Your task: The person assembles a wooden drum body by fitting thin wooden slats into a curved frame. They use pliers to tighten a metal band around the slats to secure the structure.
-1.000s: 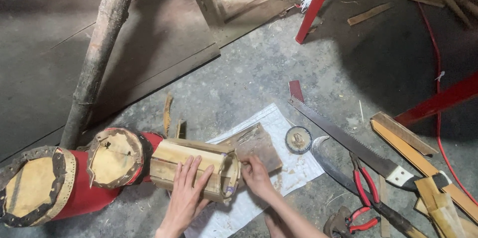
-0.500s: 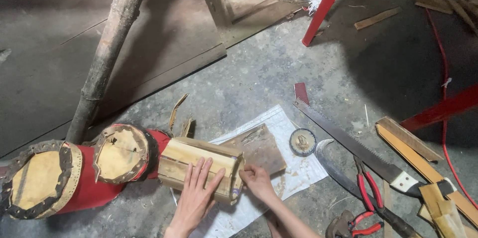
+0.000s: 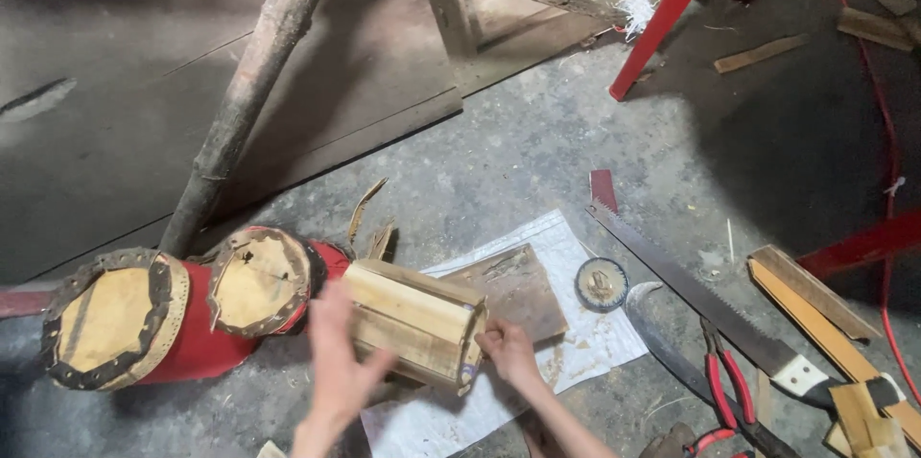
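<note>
Low in the middle of the frame the two hands meet on a small wooden barrel (image 3: pixel 414 322), a pale body of upright slats lying on its side on the floor. The left hand (image 3: pixel 338 354) is spread flat, fingers apart, against the barrel's near left flank. The right hand (image 3: pixel 507 351) has its fingers curled on the barrel's open right end, gripping the rim there. The barrel lies partly on a white paper sheet (image 3: pixel 585 348) spread on the grey concrete floor (image 3: pixel 537 151).

Just right of the barrel, on the same sheet, lies a dark flat wooden board (image 3: pixel 518 287), and beyond it a small round disc (image 3: pixel 602 283) with a dark ring. Left of the barrel, touching or nearly touching it, stand two red drums lying on their sides: the nearer red drum (image 3: pixel 264 281) with a tan skin head, and the larger drum (image 3: pixel 115 319) at the far left edge, its head edged with dark studs.

To the right a long handsaw (image 3: pixel 691 290) runs diagonally down toward the lower right corner, with a curved dark blade (image 3: pixel 672 352) beside it and red-handled pliers (image 3: pixel 724 391) below. Strips of yellow wood (image 3: pixel 815 324) lie at the right edge. A rough wooden pole (image 3: pixel 254 93) leans from the top centre down to the left, and a red metal leg (image 3: pixel 667 17) slants in the upper right.
</note>
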